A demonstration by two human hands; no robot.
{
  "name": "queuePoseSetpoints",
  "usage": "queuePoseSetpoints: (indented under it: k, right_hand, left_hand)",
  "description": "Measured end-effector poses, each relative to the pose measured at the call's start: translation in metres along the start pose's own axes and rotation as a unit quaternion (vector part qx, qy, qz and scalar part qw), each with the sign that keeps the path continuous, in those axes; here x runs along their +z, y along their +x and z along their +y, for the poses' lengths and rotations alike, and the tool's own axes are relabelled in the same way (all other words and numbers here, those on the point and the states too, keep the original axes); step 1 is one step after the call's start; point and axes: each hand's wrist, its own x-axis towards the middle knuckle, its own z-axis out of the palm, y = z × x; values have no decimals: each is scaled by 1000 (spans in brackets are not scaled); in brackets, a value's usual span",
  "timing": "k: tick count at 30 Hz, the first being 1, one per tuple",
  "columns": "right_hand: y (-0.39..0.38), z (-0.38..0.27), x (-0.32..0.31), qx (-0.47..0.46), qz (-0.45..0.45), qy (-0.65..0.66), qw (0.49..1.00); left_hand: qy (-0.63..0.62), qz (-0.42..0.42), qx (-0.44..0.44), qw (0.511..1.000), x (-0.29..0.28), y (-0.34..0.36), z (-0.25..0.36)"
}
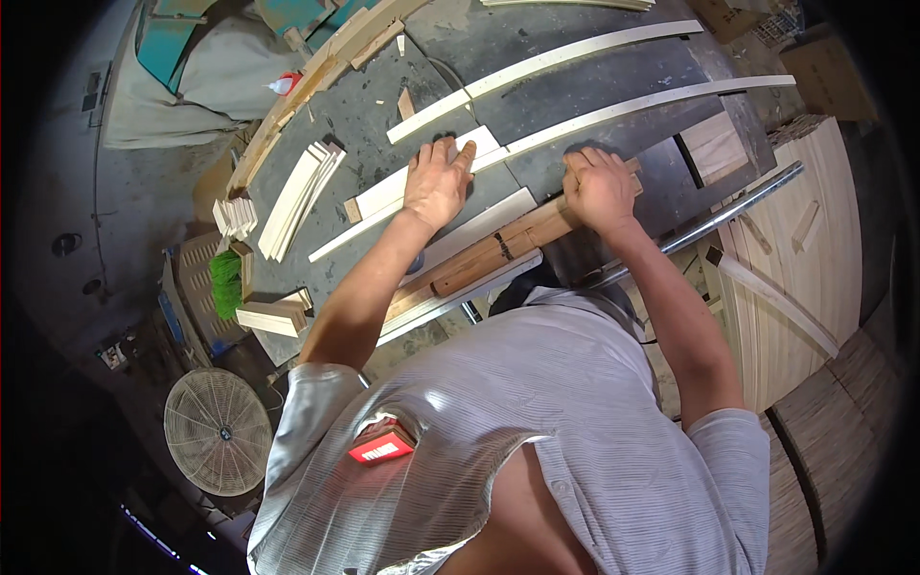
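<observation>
My left hand (439,184) lies with its fingers apart on a short pale board (383,195) and a long thin wooden strip (632,117) that crosses the dark worktable. Along the table's near edge runs a brown wooden beam (517,237). Over its right part my right hand (601,190) is closed, fingers curled down past the far side; the fingertips are hidden. A second long, slightly curved strip (556,72) rests farther back. Another pale board (484,228) lies between the beam and the long strip.
Stacked pale slats (299,201) lie on the table's left, near a green brush (226,285). A curved wooden rail (316,77) borders the far left. A metal pipe (709,222) projects at right, beside piled curved boards (795,259). A fan (218,431) stands lower left.
</observation>
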Motion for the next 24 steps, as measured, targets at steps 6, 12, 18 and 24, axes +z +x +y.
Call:
queuePoseSetpoints:
  k: [6, 12, 18, 24]
  right_hand:
    - [-2, 2, 4, -2, 10, -9, 1000]
    - [-3, 1, 3, 7, -4, -16, 1000]
    - [-4, 2, 8, 3, 11, -19, 1000]
    - [-5, 0, 6, -2, 8, -10, 1000]
  left_hand:
    - [4, -13, -13, 1000, -2, 2, 3]
    - [8, -20, -19, 1000, 0, 2, 3]
    - [5, -19, -26, 999, 5, 2, 1]
    - [-8, -12, -35, 999, 9, 2, -4]
